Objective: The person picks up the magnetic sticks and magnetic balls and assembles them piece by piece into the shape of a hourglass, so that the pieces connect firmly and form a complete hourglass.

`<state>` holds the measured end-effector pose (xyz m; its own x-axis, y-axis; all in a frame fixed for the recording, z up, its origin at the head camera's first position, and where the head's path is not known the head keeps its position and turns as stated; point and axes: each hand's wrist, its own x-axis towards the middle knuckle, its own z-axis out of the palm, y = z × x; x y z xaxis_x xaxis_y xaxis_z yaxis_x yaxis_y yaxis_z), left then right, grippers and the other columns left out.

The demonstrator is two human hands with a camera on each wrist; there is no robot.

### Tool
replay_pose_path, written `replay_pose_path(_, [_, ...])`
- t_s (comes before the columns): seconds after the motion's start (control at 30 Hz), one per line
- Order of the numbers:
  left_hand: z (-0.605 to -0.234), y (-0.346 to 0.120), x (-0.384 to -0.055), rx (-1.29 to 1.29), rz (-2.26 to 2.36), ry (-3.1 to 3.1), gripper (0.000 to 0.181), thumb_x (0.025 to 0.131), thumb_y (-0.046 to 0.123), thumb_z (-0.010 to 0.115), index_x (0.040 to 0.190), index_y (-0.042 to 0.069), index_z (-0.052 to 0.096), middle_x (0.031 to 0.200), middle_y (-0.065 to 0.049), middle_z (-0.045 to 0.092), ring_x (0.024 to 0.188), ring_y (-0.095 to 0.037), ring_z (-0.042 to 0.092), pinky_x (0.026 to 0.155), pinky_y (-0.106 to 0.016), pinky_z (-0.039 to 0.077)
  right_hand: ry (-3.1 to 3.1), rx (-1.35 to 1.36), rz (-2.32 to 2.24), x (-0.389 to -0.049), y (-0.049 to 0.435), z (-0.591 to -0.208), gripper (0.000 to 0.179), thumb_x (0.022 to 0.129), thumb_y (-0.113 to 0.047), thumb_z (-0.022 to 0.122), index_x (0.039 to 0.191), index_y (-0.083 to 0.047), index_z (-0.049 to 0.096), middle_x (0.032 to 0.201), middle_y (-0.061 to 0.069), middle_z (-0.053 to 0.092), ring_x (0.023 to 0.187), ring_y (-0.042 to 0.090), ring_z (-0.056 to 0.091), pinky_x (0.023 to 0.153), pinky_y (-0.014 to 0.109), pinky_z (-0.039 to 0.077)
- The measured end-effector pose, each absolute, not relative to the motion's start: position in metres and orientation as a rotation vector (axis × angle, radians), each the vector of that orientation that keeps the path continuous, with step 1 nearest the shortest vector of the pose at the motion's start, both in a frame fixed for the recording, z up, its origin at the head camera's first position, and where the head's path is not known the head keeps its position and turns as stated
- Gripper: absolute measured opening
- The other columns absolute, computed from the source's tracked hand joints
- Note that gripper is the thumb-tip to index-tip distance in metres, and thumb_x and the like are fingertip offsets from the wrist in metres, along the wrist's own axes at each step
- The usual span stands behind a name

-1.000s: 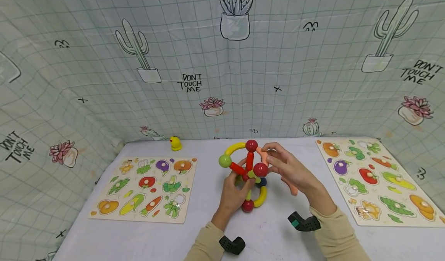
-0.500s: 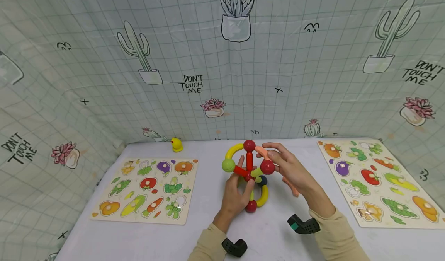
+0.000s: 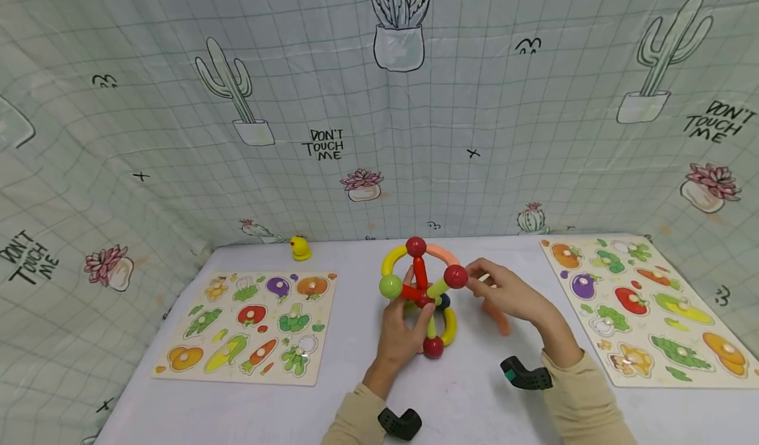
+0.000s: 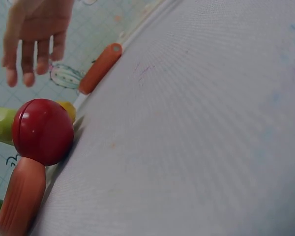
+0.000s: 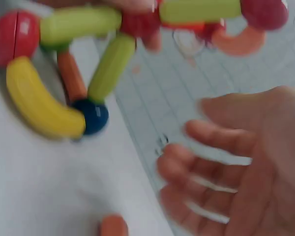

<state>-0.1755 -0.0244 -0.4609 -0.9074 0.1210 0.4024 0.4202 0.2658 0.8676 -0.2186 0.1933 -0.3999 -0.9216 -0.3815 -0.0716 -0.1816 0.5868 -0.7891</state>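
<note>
My left hand (image 3: 396,339) grips a model of magnetic rods and balls around its middle red ball (image 3: 424,298). Its upper half is an arch: a yellow curved rod (image 3: 393,259) runs from a light green ball (image 3: 391,285) to the top red ball (image 3: 416,246), and a peach curved rod (image 3: 443,254) from there to the right red ball (image 3: 455,276). Below, a yellow curved rod (image 5: 42,105) joins a red ball (image 5: 14,38) and a dark blue ball (image 5: 92,117). My right hand (image 3: 510,295) is beside the right ball, fingers loosely bent, holding nothing in the right wrist view.
A loose orange rod (image 3: 497,318) lies on the table below my right hand. Vegetable puzzle boards lie at left (image 3: 243,326) and right (image 3: 646,310). A yellow toy duck (image 3: 300,248) sits near the back edge, before a patterned cloth backdrop (image 3: 474,102).
My right hand has let go of the peach curved rod and drawn back to the right. That rod now bridges the top and right red balls. My left hand keeps its hold.
</note>
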Motion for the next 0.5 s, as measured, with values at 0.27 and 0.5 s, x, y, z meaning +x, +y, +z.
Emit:
replay_pose_path(0.27, [-0.469, -0.026, -0.180, -0.524, -1.711, -2.244, 0.070, 0.090, 0.015, 0.063, 0.149, 0.017, 0.027, 0.128, -0.001, 0.061, 0.119, -0.019, 0.054, 0.104, -0.042, 0.040, 2.629, -0.326, -0.878, -0.217, 0.218, -0.406, 0.032, 0.088, -0.026, 0.064, 0.108, -0.005, 0.052, 0.093, 0.007, 0.055, 0.080, 0.019, 0.050, 0.066, 0.031, 0.039])
replay_pose_path(0.5, [-0.483, -0.028, -0.186, -0.595, -1.639, -2.196, 0.064, 0.093, 0.018, 0.054, 0.150, 0.019, 0.024, 0.128, 0.001, 0.060, 0.123, -0.016, 0.052, 0.108, -0.047, 0.035, 2.571, -0.296, -0.797, -0.217, 0.219, -0.416, 0.031, 0.081, -0.022, 0.071, 0.101, -0.005, 0.055, 0.078, 0.003, 0.058, 0.073, 0.017, 0.050, 0.063, 0.030, 0.039])
